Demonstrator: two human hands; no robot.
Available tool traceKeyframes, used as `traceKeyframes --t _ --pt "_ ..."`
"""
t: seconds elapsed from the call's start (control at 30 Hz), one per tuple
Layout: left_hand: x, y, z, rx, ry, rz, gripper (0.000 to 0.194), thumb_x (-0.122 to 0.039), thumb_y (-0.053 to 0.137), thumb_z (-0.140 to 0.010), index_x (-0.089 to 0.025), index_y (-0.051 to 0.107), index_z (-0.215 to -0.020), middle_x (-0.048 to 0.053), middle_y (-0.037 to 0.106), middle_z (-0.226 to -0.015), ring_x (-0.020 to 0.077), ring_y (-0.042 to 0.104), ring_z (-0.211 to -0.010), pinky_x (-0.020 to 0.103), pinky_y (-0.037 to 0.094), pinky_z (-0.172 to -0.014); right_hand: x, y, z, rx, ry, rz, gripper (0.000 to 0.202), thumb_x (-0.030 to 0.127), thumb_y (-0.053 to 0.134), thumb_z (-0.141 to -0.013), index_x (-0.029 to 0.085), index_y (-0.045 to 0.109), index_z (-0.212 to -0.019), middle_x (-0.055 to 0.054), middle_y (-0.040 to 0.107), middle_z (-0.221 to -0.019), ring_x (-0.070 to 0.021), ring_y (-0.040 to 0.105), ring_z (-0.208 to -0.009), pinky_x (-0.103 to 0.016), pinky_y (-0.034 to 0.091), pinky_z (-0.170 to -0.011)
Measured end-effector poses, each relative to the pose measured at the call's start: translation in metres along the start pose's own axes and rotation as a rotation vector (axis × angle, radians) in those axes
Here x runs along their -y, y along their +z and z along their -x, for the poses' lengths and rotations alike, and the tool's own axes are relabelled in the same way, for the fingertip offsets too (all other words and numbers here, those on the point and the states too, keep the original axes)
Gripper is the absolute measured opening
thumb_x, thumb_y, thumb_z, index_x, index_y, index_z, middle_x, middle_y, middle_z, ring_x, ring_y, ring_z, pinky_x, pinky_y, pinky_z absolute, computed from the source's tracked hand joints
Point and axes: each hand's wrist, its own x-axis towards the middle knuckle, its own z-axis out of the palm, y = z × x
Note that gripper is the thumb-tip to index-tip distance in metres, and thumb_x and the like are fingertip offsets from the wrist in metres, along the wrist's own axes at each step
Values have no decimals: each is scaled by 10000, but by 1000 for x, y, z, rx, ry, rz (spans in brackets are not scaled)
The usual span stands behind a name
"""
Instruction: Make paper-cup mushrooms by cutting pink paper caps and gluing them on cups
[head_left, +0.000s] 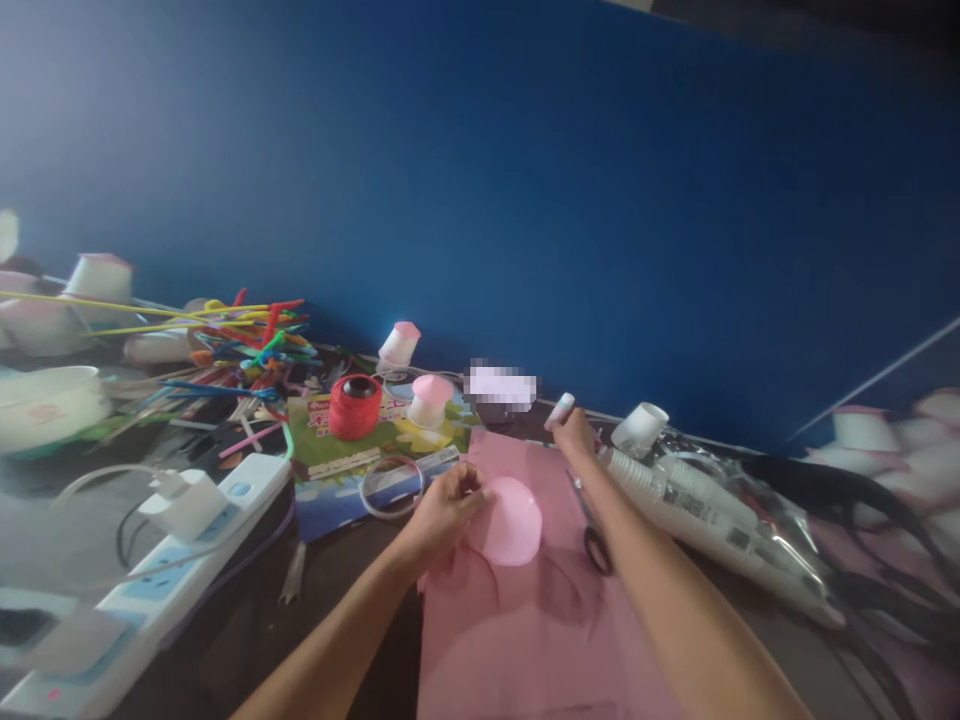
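My left hand (448, 508) pinches the left edge of a round pink paper disc (514, 522), which it holds over a larger pink sheet (495, 655). Further away and to the right, my right hand (574, 436) is closed around a small white tube (561, 408) that looks like a glue stick, its upper end showing. Scissors with dark handles (598, 550) lie on the sheet beside my right forearm. A white ring (391, 487) rests just left of my left hand. Behind it stands a small paper cup with a pink disc on top (430, 400).
A red roll (355, 408) stands on a colourful printed packet (330, 440). Coloured pipe cleaners (259, 335) heap at the back left, behind a white power strip (172, 570). Stacked paper cups in plastic (705, 510) lie on the right. A blue wall (480, 180) closes off the back.
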Motion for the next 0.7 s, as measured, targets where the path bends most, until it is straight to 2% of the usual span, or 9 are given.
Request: traceKeyframes --t 0.07,0.13,0.2,0.27,0.33,0.4,0.57,0.7 --pt "-4 1 0 -15 -6 17 228 -338 626 -715 -154 502 -768 -28 504 -671 78 441 -569 192 316 -514 0 -14 12 16 -21 -36 443 260 625 -678 27 548 -1046 -252 597 -1085 -301 550 -1045 -318 392 -786" --pt "-8 1 0 -23 -16 67 253 -348 644 -697 -151 495 -755 -31 497 -655 75 436 -556 194 318 -513 -1 -29 35 67 -58 -104 397 318 526 -764 52 572 -1055 -197 632 -1026 -258 587 -971 -302 407 -747" --pt "-11 2 0 -2 -23 110 277 -357 662 -676 -151 494 -754 -32 499 -648 77 442 -551 197 327 -517 -5 -44 66 186 -101 -195 412 417 427 -822 100 629 -991 -124 675 -869 -198 628 -764 -277 425 -643" --pt "-12 2 1 28 -26 105 283 -365 666 -670 -153 498 -753 -35 500 -636 79 446 -541 199 331 -513 -10 -55 98 335 -131 -299 490 506 376 -836 114 664 -904 -92 673 -778 -152 599 -613 -257 421 -563" --pt "-12 2 3 48 -15 61 262 -366 646 -690 -157 508 -764 -34 506 -642 82 452 -544 198 330 -510 -12 -63 125 537 -105 -562 517 536 404 -828 95 669 -877 -90 652 -755 -128 549 -583 -243 393 -536" --pt "-12 3 5 40 2 -6 238 -365 624 -709 -158 525 -775 -27 522 -662 90 464 -560 197 330 -510 -12 -69 143 610 -78 -670 493 548 455 -807 105 671 -816 -57 620 -694 -107 493 -547 -227 348 -505" --pt "-12 3 7 3 45 -141 227 -365 612 -711 -156 568 -787 -8 556 -708 114 494 -619 204 349 -534 -6 -77 162 782 -68 -704 318 456 570 -771 144 630 -754 21 549 -600 -87 436 -532 -208 316 -513" --pt "-12 5 4 -5 50 -144 217 -354 619 -711 -152 559 -765 -14 543 -691 103 474 -613 199 353 -542 -10 -68 164 850 -57 -723 253 396 639 -710 151 582 -687 41 523 -583 -78 409 -515 -199 286 -495"
